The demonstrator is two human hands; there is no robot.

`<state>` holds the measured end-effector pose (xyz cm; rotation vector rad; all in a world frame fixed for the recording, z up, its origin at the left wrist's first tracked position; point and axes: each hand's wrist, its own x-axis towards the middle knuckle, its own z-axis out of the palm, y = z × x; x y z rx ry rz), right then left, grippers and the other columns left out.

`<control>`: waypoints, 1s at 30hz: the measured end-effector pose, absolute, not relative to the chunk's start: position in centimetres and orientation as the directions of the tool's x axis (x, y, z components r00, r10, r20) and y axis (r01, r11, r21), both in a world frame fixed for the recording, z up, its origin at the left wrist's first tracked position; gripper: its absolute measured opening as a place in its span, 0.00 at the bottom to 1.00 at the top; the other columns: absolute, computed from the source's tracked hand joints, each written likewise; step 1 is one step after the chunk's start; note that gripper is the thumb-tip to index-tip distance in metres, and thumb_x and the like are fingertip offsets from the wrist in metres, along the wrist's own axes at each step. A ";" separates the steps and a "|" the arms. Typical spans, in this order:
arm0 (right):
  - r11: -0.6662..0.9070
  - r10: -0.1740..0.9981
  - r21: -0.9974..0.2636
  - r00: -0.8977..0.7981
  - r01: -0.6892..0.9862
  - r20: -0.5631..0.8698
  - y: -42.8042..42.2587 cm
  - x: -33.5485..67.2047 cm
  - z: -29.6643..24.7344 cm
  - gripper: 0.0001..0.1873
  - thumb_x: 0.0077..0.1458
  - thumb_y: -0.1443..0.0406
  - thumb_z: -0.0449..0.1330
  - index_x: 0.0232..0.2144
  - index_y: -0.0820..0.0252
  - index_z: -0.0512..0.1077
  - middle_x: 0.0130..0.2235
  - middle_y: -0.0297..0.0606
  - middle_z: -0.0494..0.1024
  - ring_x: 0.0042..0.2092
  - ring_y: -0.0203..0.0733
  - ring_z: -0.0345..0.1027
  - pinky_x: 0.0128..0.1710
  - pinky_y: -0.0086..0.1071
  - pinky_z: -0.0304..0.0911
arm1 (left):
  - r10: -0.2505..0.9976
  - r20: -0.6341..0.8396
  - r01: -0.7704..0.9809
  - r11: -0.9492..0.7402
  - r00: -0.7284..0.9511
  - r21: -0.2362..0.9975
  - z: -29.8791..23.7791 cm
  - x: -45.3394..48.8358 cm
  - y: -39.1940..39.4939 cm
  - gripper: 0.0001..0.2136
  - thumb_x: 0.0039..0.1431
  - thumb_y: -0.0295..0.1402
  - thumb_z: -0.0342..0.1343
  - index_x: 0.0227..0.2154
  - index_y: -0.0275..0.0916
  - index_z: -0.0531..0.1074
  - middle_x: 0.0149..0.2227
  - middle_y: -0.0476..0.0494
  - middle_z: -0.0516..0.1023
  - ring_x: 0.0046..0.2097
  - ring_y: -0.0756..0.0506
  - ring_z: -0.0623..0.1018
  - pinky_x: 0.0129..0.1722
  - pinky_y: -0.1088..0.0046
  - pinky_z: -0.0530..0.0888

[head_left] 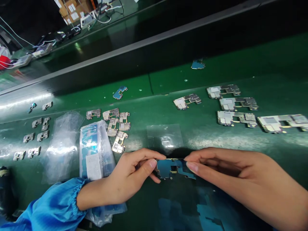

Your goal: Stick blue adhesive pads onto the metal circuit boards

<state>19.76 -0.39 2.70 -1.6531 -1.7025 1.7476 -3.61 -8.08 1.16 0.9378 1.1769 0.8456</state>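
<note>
A small blue circuit board (171,168) is held just above the green bench between both hands. My left hand (130,178), in a blue sleeve, pinches its left end with thumb and fingers. From the right, my right hand (231,175) pinches the other end with its fingertips. Just behind the board lies a clear plastic bag (165,138). My left forearm rests over a bag holding blue boards (94,154).
Several shielded boards (237,110) lie in rows at the right, and another cluster (117,126) left of centre. Small metal parts (36,134) sit at far left beside an empty crumpled bag (63,141). Loose blue boards (119,92) lie farther back. A dark rail crosses behind.
</note>
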 end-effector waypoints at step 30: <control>-0.274 0.792 -0.855 -0.401 0.441 -0.461 -0.5 19.1 2.5 0.15 0.51 0.48 0.66 0.34 0.50 0.83 0.29 0.34 0.83 0.28 0.42 0.75 0.17 0.26 0.62 | 0.896 -0.402 -0.105 0.425 0.189 0.899 1.3 -3.7 -7.7 0.14 0.66 0.38 0.59 0.49 0.37 0.77 0.38 0.41 0.82 0.32 0.51 0.82 0.37 0.74 0.79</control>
